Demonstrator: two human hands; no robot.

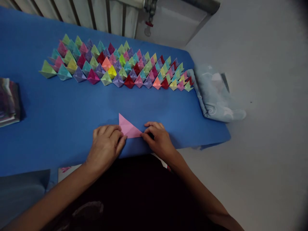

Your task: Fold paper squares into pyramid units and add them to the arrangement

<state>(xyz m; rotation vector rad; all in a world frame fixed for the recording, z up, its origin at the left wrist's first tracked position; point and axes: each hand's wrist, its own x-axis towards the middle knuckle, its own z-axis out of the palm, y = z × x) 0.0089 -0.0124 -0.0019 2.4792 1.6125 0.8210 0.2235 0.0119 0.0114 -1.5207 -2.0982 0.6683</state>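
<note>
A pink paper [130, 129], folded into a triangle, lies on the blue table near its front edge, one point facing away from me. My left hand [106, 142] grips its lower left corner between thumb and fingers. At the right corner, my right hand [158, 138] pinches the tip of the paper with thumb and index finger. Beyond the hands stand rows of small folded paper boats [117, 67] in many colours, set close together.
A stack of papers or cloth [9, 102] sits at the left edge of the blue table [72, 122]. A folded grey-blue cloth [214, 96] lies at the right end. Behind the table are a white radiator [115, 16] and a valve [149, 23].
</note>
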